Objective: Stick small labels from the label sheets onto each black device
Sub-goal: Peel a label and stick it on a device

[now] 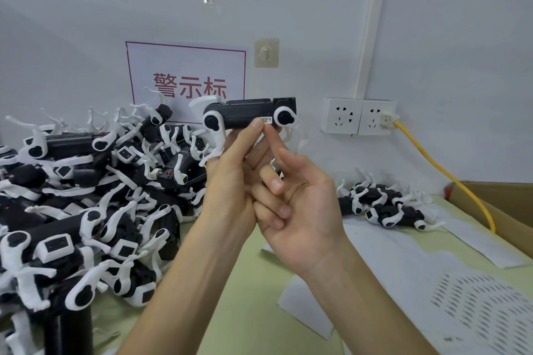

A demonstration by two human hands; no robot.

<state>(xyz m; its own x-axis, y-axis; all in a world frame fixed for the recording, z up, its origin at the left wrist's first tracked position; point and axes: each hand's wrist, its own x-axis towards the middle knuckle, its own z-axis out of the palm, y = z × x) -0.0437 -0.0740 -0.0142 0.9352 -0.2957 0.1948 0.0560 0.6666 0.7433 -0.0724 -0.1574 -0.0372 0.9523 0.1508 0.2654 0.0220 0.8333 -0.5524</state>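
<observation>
**Free room and obstructions.** A large heap of black devices (86, 210) fills the left side of the table (253, 282) up to the wall. A bare green strip runs between the heap and the label sheets (403, 253), which lie flat on the right. A smaller cluster of devices (383, 207) sits near the wall. The yellow cable (427, 154) slants from the wall socket (377, 117) towards the cardboard box (507, 202), barring the rear right corner. The left hand (230, 181), right hand (297, 204) and held device (251, 114) occupy the air at centre.
</observation>
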